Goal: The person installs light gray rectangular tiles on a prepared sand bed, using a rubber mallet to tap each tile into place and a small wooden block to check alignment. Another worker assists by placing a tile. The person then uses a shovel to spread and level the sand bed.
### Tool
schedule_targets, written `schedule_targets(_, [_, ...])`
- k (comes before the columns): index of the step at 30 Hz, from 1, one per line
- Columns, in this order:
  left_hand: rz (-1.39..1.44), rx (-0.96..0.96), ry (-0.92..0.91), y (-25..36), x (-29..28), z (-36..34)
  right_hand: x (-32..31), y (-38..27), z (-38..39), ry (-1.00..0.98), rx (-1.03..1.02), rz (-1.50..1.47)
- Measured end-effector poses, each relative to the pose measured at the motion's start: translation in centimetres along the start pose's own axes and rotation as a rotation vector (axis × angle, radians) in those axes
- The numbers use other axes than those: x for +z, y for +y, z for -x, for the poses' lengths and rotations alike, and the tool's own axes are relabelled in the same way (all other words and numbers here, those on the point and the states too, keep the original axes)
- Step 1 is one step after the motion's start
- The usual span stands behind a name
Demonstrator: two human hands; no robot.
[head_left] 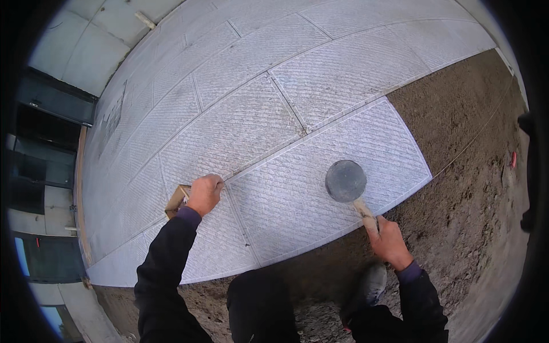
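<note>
My right hand [390, 244] is wrapped round the pale handle of a rubber mallet [346, 181]. The mallet's round dark grey head is over a light grey grooved paving slab [286, 211] at the front edge of the paving. To the left, my left hand [205, 195] is closed above the joint where that slab meets its neighbours. Whatever its fingers pinch, if anything, is too small to make out. Just left of this hand, and partly hidden by it, a small open cardboard box [176, 200] sits on the slabs.
Laid slabs [343, 63] stretch away to the far side. Bare brown soil [457, 108] borders them on the right and in front, crossed by a thin string. A small red object [513, 160] lies at the far right. A building wall with dark windows [48, 171] runs along the left.
</note>
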State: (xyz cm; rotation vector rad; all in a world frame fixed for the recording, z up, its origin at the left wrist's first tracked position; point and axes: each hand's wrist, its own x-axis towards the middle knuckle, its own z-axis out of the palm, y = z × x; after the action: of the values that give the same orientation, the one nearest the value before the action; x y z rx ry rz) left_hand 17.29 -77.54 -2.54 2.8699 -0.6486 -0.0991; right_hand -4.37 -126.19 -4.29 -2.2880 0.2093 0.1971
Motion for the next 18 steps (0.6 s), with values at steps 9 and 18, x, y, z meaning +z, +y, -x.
schedule_targets(9, [-0.029, -0.036, 0.023, -1.5, 4.3, 3.3, 0.0, -1.6, 0.1, 0.013, 0.070, -0.075])
schedule_targets(18, [-0.083, 0.095, 0.075, -1.3, 5.1, 3.6, -1.4, -3.2, 0.8, 0.051, -0.004, 0.187])
